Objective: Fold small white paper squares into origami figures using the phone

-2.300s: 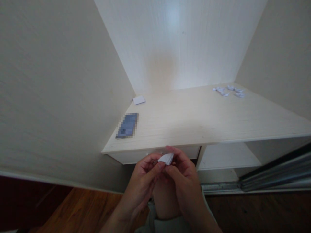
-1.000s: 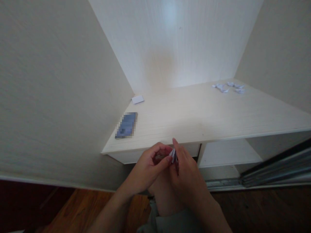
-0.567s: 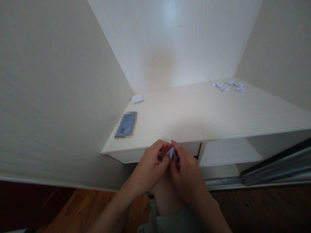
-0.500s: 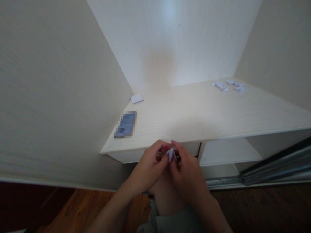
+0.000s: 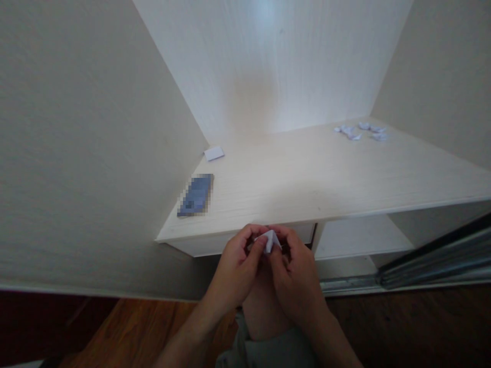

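Note:
A small folded piece of white paper (image 5: 270,240) sits pinched between both hands, just below the front edge of a pale wooden shelf (image 5: 307,179). My left hand (image 5: 240,266) grips its left side with thumb and fingers closed. My right hand (image 5: 295,271) is closed on its right side. Both hands hover above my knee. The paper shows as a small peaked fold; most of it is hidden by my fingers.
A pixelated blue flat object (image 5: 196,195) lies near the shelf's left front. A white paper slip (image 5: 214,153) rests in the back left corner. Several small folded paper pieces (image 5: 360,132) lie at the back right. A sliding door rail (image 5: 433,260) runs at lower right.
The paper has been folded smaller, from a wider flap to a narrow peaked shape. Both hands have stayed together at the shelf's front edge, shifting their grip slightly.

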